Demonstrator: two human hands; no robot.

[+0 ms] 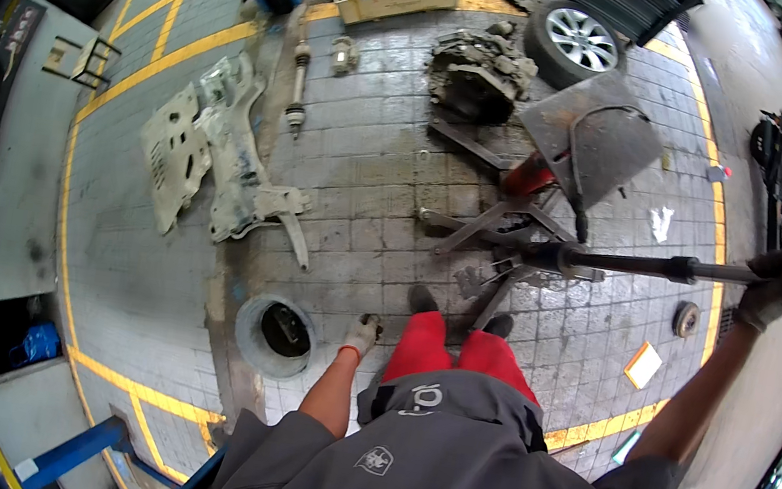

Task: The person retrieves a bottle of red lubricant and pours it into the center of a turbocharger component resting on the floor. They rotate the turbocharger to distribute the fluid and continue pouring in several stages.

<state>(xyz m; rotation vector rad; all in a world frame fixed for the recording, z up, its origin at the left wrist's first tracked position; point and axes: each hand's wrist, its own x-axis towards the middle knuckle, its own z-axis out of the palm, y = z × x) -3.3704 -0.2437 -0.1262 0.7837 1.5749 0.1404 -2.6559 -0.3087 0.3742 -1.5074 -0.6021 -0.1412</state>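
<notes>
My right hand (pixel 770 293), in a dark work glove, is closed around a long dark driveshaft (pixel 650 267). It reaches nearly level from the right edge to above the legs of a floor jack (pixel 527 176), which has a red column and a flat metal top plate (pixel 590 128). Whether the shaft's left end touches the jack's legs I cannot tell. My left hand (pixel 364 333), in a light glove with dark fingertips, hangs low with curled fingers; anything inside them is hidden. Beside it stands a grey round bucket (pixel 246 349) with dark contents.
Beyond the jack lie a dirty gearbox (pixel 483 68) and a wheel (pixel 581 42). A metal subframe (pixel 240 161), a perforated plate (pixel 172 156) and an axle shaft (pixel 299 79) lie to the left. An orange-edged sheet (pixel 643 365) and a round part (pixel 686 320) are on the right.
</notes>
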